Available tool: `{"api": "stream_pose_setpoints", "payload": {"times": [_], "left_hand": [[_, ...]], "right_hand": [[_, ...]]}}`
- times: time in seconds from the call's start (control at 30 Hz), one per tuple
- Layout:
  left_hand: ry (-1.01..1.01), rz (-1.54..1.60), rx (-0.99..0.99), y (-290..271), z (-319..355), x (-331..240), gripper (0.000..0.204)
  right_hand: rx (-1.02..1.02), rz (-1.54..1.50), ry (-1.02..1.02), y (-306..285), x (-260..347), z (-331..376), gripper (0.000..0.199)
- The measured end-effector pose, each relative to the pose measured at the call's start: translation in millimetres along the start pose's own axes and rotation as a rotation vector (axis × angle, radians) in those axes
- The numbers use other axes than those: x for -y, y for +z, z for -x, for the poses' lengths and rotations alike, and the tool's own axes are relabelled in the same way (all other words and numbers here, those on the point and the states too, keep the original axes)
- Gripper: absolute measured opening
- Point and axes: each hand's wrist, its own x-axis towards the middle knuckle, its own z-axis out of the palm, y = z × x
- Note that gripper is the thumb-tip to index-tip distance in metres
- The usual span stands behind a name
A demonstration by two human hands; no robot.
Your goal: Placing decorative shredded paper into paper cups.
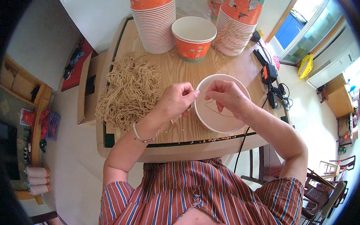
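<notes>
Over a white-lined paper tub point(202, 115) on the table, my two hands come close together. My left hand point(176, 98) is closed in a pinch at the tub's left rim, with a thin tan string seeming to run from its fingertips. My right hand point(230, 99) reaches over the tub's inside, thumb and fingers pinched on the thin string point(212, 107), part of which loops down inside the tub. Left of my left hand lies a big tangled heap of tan cord point(127, 88). Small pale and reddish bits point(206, 141) are strewn along the table's near edge.
Tall stacks of orange-patterned paper tubs stand at the back left point(155, 32) and back right point(234, 35). Between them is a shorter orange tub point(193, 48). Black cables and adapters point(270, 73) lie along the right edge. A cardboard box point(88, 90) stands beside the table's left.
</notes>
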Motion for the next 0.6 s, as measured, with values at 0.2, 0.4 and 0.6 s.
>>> {"api": "stream_pose_setpoints", "payload": {"times": [0.2,0.4,0.6], "left_hand": [[-0.023,-0.027,0.036,-1.5,2.4,-6.6,0.024],[-0.007,-0.03,0.031,-2.1,3.4,-4.9,0.024],[0.026,0.109,0.018,-2.3,1.4,5.6,0.029]], "right_hand": [[-0.011,0.019,0.02,1.0,4.3,0.9,0.01],[-0.02,-0.047,0.027,0.6,3.3,-0.2,0.01],[-0.018,-0.031,0.042,0.7,2.8,-1.5,0.01]]}}
